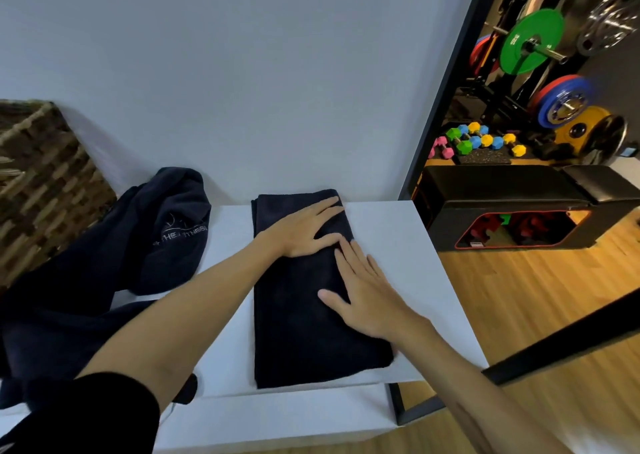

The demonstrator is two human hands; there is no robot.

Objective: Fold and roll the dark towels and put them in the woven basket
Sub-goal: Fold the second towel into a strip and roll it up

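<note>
Both hands lie flat on the folded dark towel [304, 315] on the white surface [408, 245]: left hand [304, 233] and right hand [367, 292], fingers straight, loosely spread, the towel directly beneath them.

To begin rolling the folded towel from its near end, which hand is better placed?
Probably the right hand: it lies flat lower on the folded dark towel, closer to the near end. The left hand presses farther up.

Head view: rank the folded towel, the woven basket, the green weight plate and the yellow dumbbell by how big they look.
1. folded towel, biggest in frame.
2. woven basket, a bit smaller, but cut off at the left edge, so unsure.
3. green weight plate.
4. yellow dumbbell, tiny.
The plate and dumbbell sit far back, which shrinks them.
</note>
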